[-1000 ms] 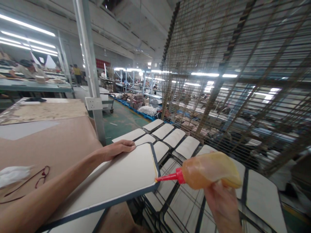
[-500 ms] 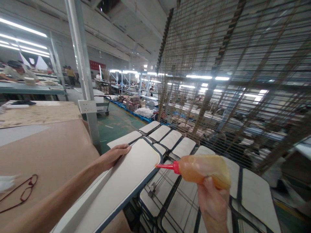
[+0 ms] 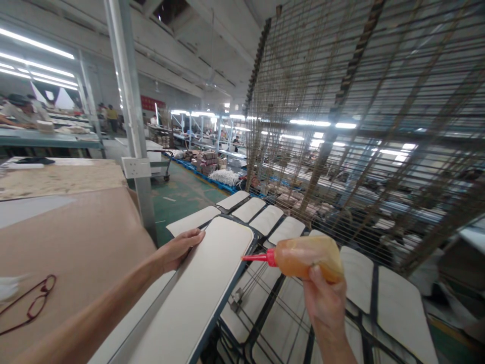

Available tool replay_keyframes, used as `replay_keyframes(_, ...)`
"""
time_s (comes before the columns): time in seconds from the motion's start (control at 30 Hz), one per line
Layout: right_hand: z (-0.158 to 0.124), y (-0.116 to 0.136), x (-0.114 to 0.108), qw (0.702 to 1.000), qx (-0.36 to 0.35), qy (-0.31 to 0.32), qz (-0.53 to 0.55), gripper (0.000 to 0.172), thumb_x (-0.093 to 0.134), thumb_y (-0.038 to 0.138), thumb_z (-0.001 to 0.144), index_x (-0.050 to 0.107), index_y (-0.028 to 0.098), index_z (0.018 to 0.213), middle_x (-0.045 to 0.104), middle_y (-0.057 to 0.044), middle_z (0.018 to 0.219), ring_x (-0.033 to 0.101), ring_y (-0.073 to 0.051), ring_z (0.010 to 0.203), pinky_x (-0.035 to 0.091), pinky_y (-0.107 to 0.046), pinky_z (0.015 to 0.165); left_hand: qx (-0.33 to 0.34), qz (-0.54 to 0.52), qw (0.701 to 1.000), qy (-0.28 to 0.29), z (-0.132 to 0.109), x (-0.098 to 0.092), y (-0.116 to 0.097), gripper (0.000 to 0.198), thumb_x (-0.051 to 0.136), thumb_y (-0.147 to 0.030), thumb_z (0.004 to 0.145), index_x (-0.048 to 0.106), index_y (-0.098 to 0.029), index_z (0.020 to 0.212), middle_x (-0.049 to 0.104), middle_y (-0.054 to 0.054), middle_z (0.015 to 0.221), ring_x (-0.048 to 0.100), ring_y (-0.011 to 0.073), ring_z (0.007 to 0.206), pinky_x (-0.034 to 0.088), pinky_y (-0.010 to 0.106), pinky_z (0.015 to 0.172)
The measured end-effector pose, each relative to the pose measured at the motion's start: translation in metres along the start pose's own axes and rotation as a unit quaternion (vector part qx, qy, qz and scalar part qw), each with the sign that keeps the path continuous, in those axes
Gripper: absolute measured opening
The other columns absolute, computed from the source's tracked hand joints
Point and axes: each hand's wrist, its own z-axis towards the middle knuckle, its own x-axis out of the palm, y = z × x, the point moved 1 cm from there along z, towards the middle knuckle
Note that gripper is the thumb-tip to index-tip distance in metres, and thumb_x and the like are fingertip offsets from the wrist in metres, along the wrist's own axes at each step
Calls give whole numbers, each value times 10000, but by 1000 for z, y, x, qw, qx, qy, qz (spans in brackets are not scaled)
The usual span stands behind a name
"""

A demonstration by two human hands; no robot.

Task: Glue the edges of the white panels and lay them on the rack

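My left hand [image 3: 184, 246] grips the left edge of a long white panel [image 3: 204, 275] with rounded corners and a dark blue edge, thumb on top and fingers hidden underneath. The panel is tilted, its far end raised over the rack. My right hand [image 3: 326, 298] is closed around a squeeze bottle [image 3: 308, 257] of amber liquid, held on its side. The bottle's red nozzle [image 3: 257, 257] points left, its tip at the panel's right edge near the far corner. A thin yellowish line runs along the panel's rounded end.
Several similar white panels [image 3: 290, 230] lie on a wire rack [image 3: 265, 293] below. A large wire mesh frame [image 3: 364, 101] leans up on the right. At left are a brown-covered table [image 3: 87, 237], red-framed glasses [image 3: 40, 303] and a metal post [image 3: 132, 116]. People work farther back.
The bottle in my right hand has moved slightly left, its nozzle tip a little nearer me along the panel's right edge. The panel has shifted slightly to the right; my left hand keeps its grip.
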Motion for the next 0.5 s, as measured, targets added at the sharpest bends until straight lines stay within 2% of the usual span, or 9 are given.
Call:
replay_keyframes(0.1,2,-2,0,1000,16,-1,1,508,775,239,565,618,210,1046,686,-4,850,617,-155,754,485,-286,753,-7,-1,1000,3,-1,-1,0,407,767,-429,582,508,-179,772,639,-18,605,596,138,518,437,210,448)
replay_keyframes(0.3,2,-11,0,998,48,38,-6,467,766,271,597,628,217,1040,689,-9,839,614,-153,774,477,-277,760,-22,-8,1000,-5,1,-3,1,443,795,-424,527,510,-173,756,640,-20,575,593,143,486,456,224,438)
replay_keyframes(0.5,-1,-18,2,997,69,32,-5,427,792,289,551,670,217,954,693,-12,785,609,-148,714,489,-275,703,-19,-22,999,-16,9,-5,5,428,797,-396,528,520,-171,763,645,-15,575,608,155,498,464,228,436)
